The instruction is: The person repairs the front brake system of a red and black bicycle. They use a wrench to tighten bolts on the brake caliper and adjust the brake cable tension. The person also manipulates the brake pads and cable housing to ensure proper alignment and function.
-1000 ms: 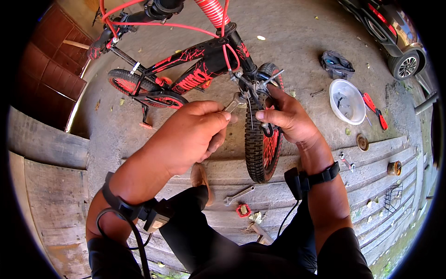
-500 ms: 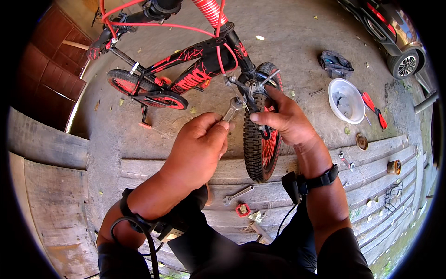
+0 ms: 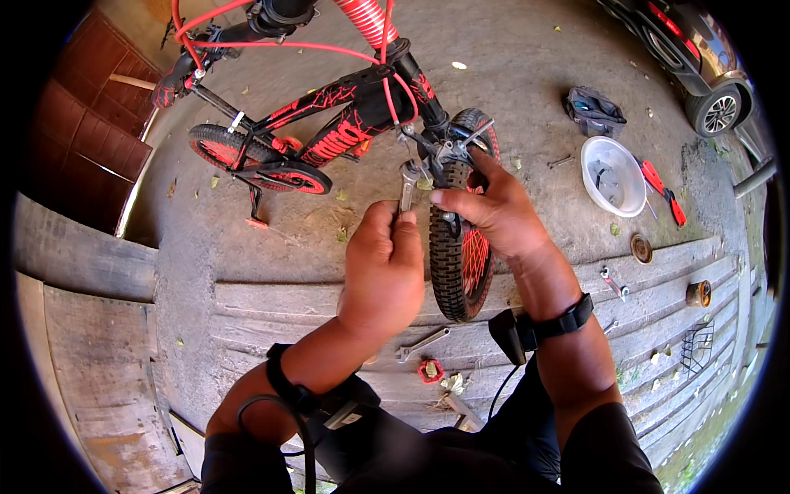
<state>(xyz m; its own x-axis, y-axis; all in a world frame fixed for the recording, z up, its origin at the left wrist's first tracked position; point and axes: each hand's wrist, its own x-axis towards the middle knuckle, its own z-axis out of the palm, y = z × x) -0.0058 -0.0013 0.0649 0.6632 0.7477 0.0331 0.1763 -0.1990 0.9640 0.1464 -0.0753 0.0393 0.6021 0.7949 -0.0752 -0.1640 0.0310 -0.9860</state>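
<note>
Flat steel wrench (image 3: pixel 406 188) sticks up from left hand (image 3: pixel 384 267), grip clamped on its shank, head at the brake by the knobby black tyre (image 3: pixel 448 263). Right hand (image 3: pixel 494 210) pinches the wheel top. Rough concrete floor (image 3: pixel 280 255).

The bicycle (image 3: pixel 329 136) lies on the ground, its wheel (image 3: pixel 461 255) nearest the person. The bowl (image 3: pixel 613 174) sits right of it, a wrench (image 3: pixel 421 344) before it.
</note>
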